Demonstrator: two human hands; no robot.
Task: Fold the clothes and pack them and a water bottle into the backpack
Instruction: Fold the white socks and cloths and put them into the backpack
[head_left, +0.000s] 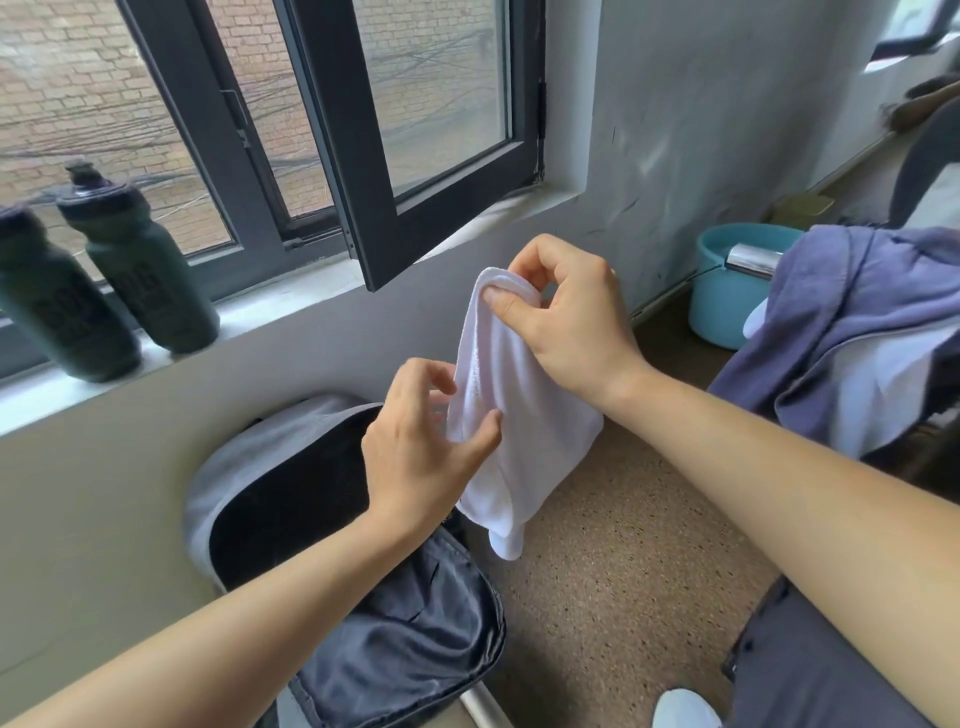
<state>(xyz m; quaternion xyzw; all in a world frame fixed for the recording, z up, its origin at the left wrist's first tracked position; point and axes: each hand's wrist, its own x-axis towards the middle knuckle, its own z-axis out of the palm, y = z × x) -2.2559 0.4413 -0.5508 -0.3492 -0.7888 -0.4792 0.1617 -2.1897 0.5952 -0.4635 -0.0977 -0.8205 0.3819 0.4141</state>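
White cloth (524, 415) hangs folded, pinched at its top by the right hand (566, 317), its edge pinched by the left hand (421, 441); the open backpack (322, 493) lies below.

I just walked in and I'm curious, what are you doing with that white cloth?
A person is folding a white cloth, holding it in the air with both hands. The right hand pinches its top fold and the left hand pinches its side. Below it, a backpack sits open by the wall. Two dark bottles stand on the windowsill, not packed yet, and a purple garment waits on the right.
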